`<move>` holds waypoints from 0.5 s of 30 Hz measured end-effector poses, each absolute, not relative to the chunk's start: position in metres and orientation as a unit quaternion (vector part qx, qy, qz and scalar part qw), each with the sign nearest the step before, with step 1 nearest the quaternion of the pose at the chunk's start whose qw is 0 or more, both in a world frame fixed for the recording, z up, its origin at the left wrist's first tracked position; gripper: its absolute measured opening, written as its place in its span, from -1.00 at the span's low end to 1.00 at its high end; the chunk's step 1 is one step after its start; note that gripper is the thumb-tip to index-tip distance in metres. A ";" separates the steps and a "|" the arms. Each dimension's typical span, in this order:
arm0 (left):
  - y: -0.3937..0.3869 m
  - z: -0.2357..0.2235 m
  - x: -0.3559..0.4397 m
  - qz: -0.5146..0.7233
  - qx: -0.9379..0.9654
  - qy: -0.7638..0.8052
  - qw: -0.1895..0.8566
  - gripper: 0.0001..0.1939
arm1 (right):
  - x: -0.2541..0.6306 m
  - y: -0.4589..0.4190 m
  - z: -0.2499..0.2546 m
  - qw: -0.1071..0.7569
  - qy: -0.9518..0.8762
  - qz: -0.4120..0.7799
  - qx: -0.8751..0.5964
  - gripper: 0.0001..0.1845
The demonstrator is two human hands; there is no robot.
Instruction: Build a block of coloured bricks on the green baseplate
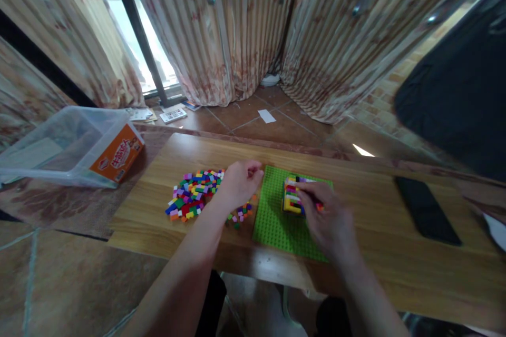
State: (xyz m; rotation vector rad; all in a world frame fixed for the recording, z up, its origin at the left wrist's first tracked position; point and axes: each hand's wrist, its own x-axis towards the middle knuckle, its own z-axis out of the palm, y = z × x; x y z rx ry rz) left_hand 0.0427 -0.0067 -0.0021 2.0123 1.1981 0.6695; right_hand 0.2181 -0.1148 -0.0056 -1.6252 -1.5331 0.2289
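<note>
On the right half of the green baseplate (275,227), toward its far side, sits a small brick build (291,203) of many colours, with yellow along its near side. As far as it shows, its long axis runs left to right across the plate, one end pointing at the loose bricks (193,194); the right hand (329,215) covers much of the other end, so its full length cannot be told. That hand's thumb and forefinger are close together against the top of the build; whether a brick is clamped between them cannot be told. The left hand (242,183) hovers between the loose bricks and the plate, fingers curled toward the thumb, and any grip there is also too unclear to tell. The loose bricks lie spread on the wooden table (379,258), left of the plate and partly behind the left forearm. Left of the table stands a clear plastic tub (90,145), open at the top, its orange-labelled end facing the table; a pale flat sheet (33,157) shows inside or through its wall.
</note>
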 end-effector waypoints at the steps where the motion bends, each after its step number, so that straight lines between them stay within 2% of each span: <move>1: -0.010 -0.003 0.047 0.252 0.780 0.454 0.349 -0.77 | 0.229 -0.115 -0.006 0.438 -0.588 0.084 -0.675 -0.79; 6: -0.026 -0.008 0.070 0.206 0.799 0.438 0.355 -0.72 | 0.262 -0.116 -0.015 0.443 -0.496 0.088 -0.742 -0.77; 15: -0.033 -0.008 0.079 0.166 0.817 0.429 0.348 -0.72 | 0.260 -0.104 -0.027 0.459 -0.502 0.099 -0.727 -0.79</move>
